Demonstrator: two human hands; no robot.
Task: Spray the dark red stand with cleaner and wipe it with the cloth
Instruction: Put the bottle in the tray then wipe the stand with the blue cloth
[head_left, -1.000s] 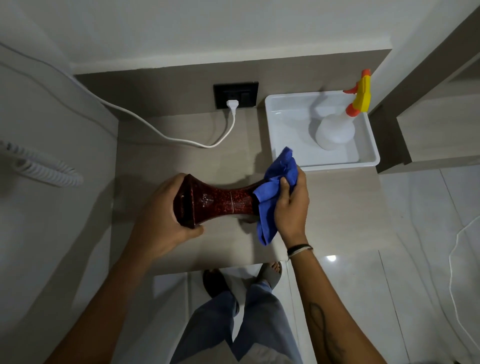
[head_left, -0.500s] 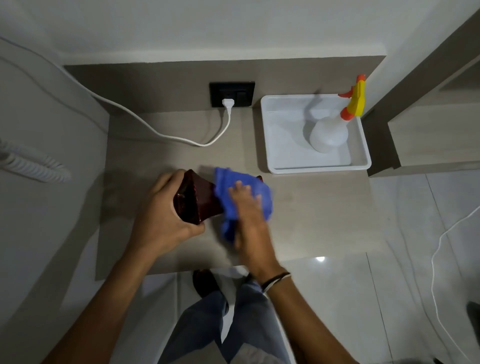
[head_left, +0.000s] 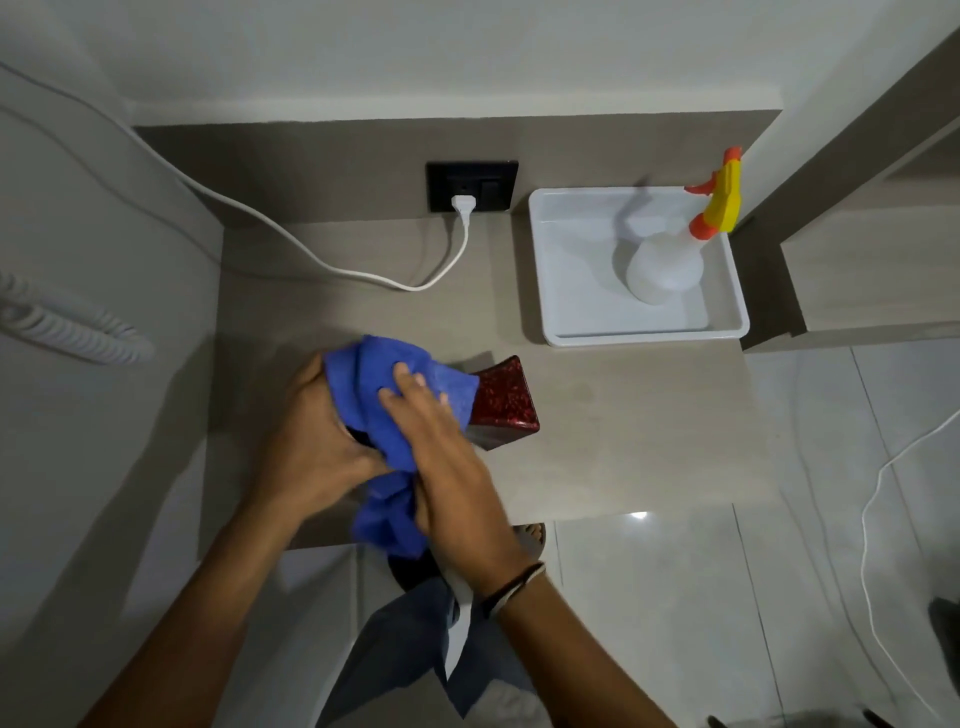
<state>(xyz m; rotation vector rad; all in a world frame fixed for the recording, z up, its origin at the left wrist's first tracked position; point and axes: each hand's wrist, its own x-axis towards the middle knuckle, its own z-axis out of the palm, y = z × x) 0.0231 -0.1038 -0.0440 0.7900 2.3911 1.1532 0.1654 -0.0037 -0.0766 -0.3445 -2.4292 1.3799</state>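
The dark red stand lies on its side on the beige counter; only its flared right end shows. A blue cloth is draped over the stand's middle and left end, with a tail hanging below. My left hand grips the stand's left end, partly under the cloth. My right hand presses the cloth flat onto the stand. The spray bottle, white with a yellow and orange trigger head, stands in the white tray at the back right.
A white cable runs across the counter's back to a black wall socket. A coiled white cord hangs on the left wall. The counter's front edge is just below my hands, with tiled floor and my legs beneath.
My right hand has slid the cloth from the stand's right end leftward to its middle and left end. The right flared end is now uncovered. My left hand keeps its grip.
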